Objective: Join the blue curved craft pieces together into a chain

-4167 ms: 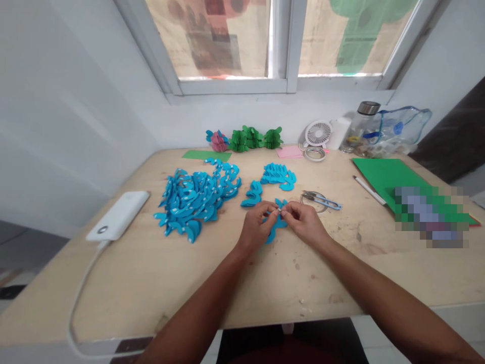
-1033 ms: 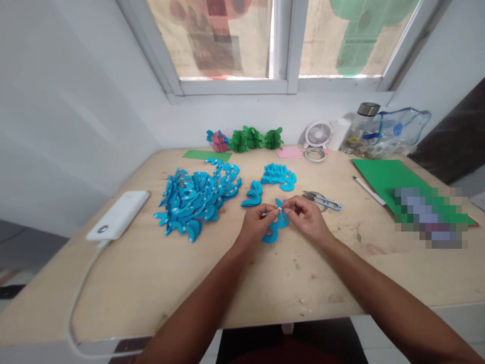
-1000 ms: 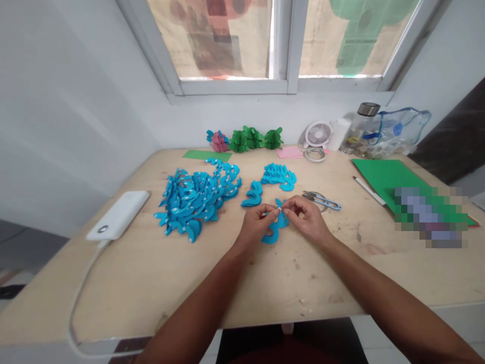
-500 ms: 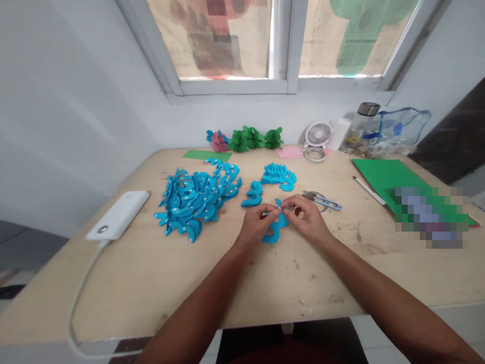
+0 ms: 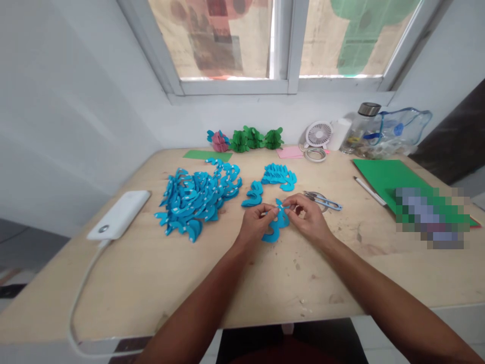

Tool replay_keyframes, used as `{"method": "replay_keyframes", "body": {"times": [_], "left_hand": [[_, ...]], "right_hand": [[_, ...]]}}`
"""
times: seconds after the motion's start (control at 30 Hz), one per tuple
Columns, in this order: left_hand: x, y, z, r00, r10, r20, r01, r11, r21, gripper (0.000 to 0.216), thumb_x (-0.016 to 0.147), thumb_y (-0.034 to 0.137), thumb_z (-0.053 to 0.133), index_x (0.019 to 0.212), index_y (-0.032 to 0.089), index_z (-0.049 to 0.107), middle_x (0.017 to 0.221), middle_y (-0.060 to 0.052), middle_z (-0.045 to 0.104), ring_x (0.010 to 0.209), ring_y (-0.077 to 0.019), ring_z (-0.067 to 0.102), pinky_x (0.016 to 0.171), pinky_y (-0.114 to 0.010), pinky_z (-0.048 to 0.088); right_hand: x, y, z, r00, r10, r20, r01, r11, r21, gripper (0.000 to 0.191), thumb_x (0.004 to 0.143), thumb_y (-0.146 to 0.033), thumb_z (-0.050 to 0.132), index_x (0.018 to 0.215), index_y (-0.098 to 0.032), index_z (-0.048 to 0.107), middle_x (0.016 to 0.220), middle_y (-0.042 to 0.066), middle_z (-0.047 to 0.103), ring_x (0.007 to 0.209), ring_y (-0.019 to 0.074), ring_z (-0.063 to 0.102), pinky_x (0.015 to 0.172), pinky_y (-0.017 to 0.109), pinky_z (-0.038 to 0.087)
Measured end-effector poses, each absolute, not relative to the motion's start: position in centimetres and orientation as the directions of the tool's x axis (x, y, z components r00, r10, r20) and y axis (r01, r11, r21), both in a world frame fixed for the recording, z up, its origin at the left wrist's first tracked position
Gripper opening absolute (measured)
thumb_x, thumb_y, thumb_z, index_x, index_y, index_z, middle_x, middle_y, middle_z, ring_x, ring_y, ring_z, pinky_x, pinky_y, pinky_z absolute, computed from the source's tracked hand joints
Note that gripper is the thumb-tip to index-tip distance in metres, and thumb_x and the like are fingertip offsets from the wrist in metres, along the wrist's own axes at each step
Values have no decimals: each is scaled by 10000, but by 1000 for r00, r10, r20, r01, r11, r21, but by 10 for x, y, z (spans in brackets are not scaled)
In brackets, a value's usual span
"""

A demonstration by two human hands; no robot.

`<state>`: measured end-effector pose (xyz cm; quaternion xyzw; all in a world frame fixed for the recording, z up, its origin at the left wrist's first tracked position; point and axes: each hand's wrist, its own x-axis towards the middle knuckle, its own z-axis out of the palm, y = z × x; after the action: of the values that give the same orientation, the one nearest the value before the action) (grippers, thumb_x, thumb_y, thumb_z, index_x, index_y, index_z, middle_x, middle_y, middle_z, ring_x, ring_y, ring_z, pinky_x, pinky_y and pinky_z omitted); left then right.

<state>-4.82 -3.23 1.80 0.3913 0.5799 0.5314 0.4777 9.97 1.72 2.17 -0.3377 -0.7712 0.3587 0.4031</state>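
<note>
A scalloped blue paper cutout [image 5: 273, 236], with small white squares near its upper part, is between my hands at the middle of the table. My left hand [image 5: 254, 225] is closed, thumb and forefinger pinching the cutout's left side. From the right, my right hand [image 5: 307, 215] is also closed, its fingertips pinched at the cutout's upper right edge. Whether a tiny scrap is in those fingertips is too small to see. A folded blue cutout [image 5: 253, 194] lies just beyond my left hand, and a stack of blue cutouts [image 5: 278, 175] sits farther back.
A large heap of blue cutouts with white squares [image 5: 197, 194] lies left. Thread snippers [image 5: 329, 202] and a tape roll [image 5: 315, 154] are to the right. Green sheets [image 5: 386, 177], a pen [image 5: 369, 190], a white power bank [image 5: 119, 215], a fan [image 5: 319, 134] and a bottle [image 5: 364, 126] surround the work area.
My fingertips, which met over the cutout, have drawn slightly apart, showing more of its white-marked upper part. The other things stay where they were.
</note>
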Motion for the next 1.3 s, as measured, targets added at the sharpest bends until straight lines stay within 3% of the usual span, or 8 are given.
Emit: {"method": "replay_keyframes", "body": {"times": [0.27,0.43,0.63,0.9,1.1,1.3], "left_hand": [[-50,-31,16,-354,920,-167,-159,117,980,381,580,504,687,629,147,562,588,17,510,507,-85,478,399,-179,420],[-48,-32,18,-332,926,-178,-190,119,975,405,599,531,670,636,148,544,572,31,463,501,-77,448,389,-166,391],[-49,-32,16,-315,938,-145,-156,100,983,408,618,530,661,592,145,530,544,44,428,488,-69,425,397,-161,367],[-50,-29,15,-279,952,-124,-180,75,981,404,629,546,635,682,145,638,723,-35,627,611,-121,564,554,-232,467],[-50,-28,20,-226,972,-65,-55,54,997,301,612,445,658,647,147,643,636,-10,619,620,-132,567,631,-254,461],[-50,-29,24,-214,975,-58,-15,56,998,211,618,358,631,621,147,646,610,-6,624,606,-127,558,618,-244,444]], "right_hand": [[97,12,22,-474,815,335,263,493,-829,190,756,-230,553,942,-207,583,889,42,641,722,145,558,631,266,439],[96,9,21,-536,769,349,264,545,-795,260,776,-205,540,1034,-223,566,897,41,645,732,146,558,664,274,441],[94,5,24,-614,704,357,207,580,-787,132,797,-242,537,867,-220,646,813,35,634,710,143,555,654,269,435],[95,11,26,-513,789,338,185,486,-854,165,800,-291,535,773,-187,660,748,43,622,668,144,533,595,265,414],[99,19,20,-406,891,201,145,280,-949,182,764,-349,573,763,-179,637,720,32,627,676,157,556,586,265,421],[98,19,22,-402,898,182,134,254,-958,170,754,-337,579,746,-177,634,710,28,633,675,152,561,591,263,429]]}}
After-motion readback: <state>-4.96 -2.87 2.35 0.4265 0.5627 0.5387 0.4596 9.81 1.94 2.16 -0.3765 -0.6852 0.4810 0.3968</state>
